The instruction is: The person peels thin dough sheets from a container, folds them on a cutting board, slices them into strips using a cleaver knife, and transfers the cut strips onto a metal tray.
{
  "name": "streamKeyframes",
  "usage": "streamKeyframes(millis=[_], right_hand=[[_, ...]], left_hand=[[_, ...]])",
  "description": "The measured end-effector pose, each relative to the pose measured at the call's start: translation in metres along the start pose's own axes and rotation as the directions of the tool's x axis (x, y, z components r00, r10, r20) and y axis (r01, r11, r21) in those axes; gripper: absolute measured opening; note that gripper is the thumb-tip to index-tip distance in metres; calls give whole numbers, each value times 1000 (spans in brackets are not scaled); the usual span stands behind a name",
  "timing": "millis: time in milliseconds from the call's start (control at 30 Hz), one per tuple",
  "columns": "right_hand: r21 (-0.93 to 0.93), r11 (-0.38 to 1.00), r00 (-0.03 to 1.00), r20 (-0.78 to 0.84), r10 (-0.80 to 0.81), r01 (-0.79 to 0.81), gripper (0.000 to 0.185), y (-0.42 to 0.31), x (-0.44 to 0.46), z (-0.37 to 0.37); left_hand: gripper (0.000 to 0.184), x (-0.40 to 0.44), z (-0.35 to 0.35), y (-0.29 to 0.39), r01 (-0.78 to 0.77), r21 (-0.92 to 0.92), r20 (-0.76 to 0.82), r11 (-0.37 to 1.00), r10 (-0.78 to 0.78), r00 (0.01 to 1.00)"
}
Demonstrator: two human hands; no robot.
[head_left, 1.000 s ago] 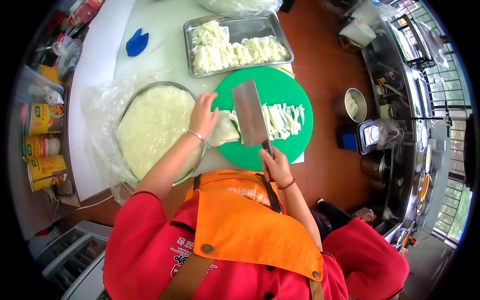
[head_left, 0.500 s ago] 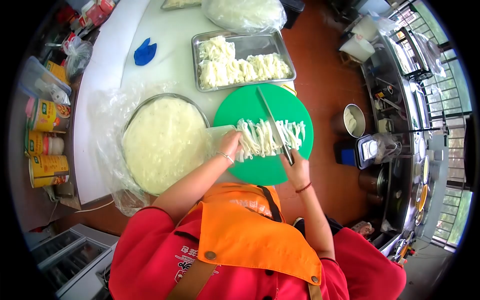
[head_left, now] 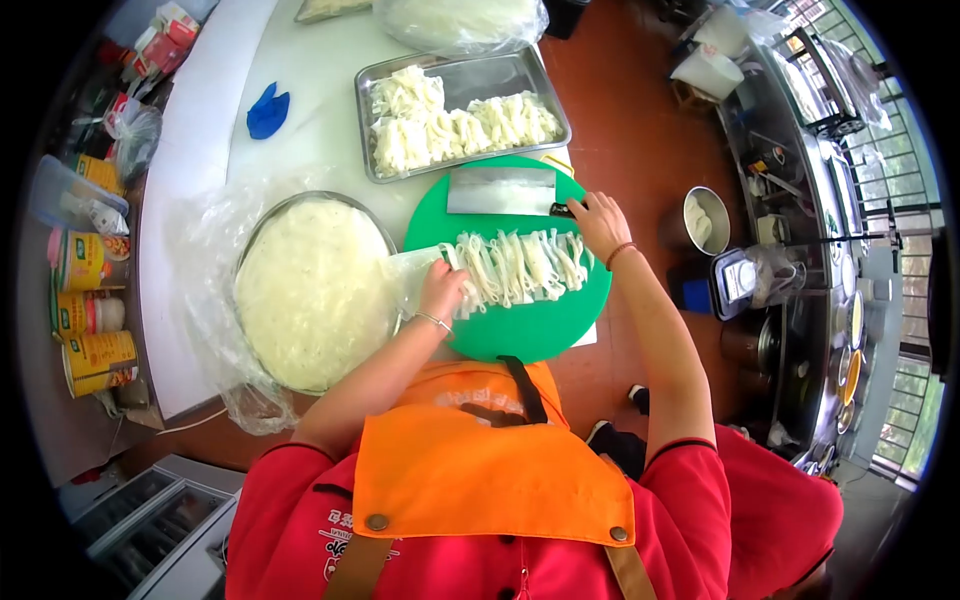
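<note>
A row of white, flat noodle strips [head_left: 522, 267] lies across the round green cutting board [head_left: 480, 343]. At the row's left end, the closed fingers of my left hand [head_left: 443, 290] pinch the strips, beside a pale sheet [head_left: 412, 265]; the fingertips are partly hidden. Behind the row, a cleaver [head_left: 500, 190] rests with its wide blade flat on the board. My right hand [head_left: 603, 228] has its fingers around the end of the cleaver's black handle. To the left, a round metal pan [head_left: 240, 275] holds a stack of pale, smooth sheets [head_left: 315, 290].
Behind the board, a metal tray [head_left: 490, 78] carries several piles of cut strips. Clear plastic wrap [head_left: 215, 250] surrounds the round pan. A blue cloth-like piece [head_left: 268, 110] and a plastic bag [head_left: 465, 22] lie farther back. A metal pot [head_left: 708, 220] stands off to the right.
My right hand has swung the cleaver from upright among the strips to flat at the back of the board. My left hand stays at the row's left end.
</note>
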State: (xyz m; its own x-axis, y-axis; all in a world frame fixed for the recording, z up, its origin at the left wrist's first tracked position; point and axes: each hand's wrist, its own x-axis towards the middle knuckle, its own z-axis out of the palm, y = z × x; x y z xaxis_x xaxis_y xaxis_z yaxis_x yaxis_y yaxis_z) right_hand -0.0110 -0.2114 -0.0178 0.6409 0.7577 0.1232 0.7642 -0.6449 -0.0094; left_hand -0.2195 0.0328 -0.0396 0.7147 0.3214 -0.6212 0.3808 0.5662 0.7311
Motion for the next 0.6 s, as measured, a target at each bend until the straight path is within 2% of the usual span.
streamKeyframes(millis=[33,133,167,267,300,333,400,500,600], right_hand=[[9,1000,1000,-19,20,-19,13,4,-1,5],[60,973,965,-124,229,-223,16,-10,-14,7],[137,890,895,-41,444,-435,27,-10,-22,19],[99,725,732,97,675,-682,44,-21,-47,37],[147,695,710,121,694,-704,53,-30,-47,39],[194,640,668,222,710,-744,55,-43,-40,39],[238,677,716,182,674,-697,56,-77,-32,43],[354,611,706,319,632,-708,53,-114,-21,36],[471,550,722,385,575,-690,49,-124,-24,53]], left_hand=[[15,6,3,0,12,-3,20,1000,-12,1000],[17,21,9,1,69,25,41,997,-70,997],[19,24,7,3,99,61,24,993,-101,995],[20,28,12,2,185,102,-32,977,-182,983],[21,29,15,0,212,115,-46,970,-208,977],[22,33,21,-2,238,160,-21,958,-238,971],[27,41,37,-10,285,244,33,927,-302,953],[26,58,61,-29,142,238,229,961,-197,953],[27,53,73,-33,79,292,207,953,-144,968]])
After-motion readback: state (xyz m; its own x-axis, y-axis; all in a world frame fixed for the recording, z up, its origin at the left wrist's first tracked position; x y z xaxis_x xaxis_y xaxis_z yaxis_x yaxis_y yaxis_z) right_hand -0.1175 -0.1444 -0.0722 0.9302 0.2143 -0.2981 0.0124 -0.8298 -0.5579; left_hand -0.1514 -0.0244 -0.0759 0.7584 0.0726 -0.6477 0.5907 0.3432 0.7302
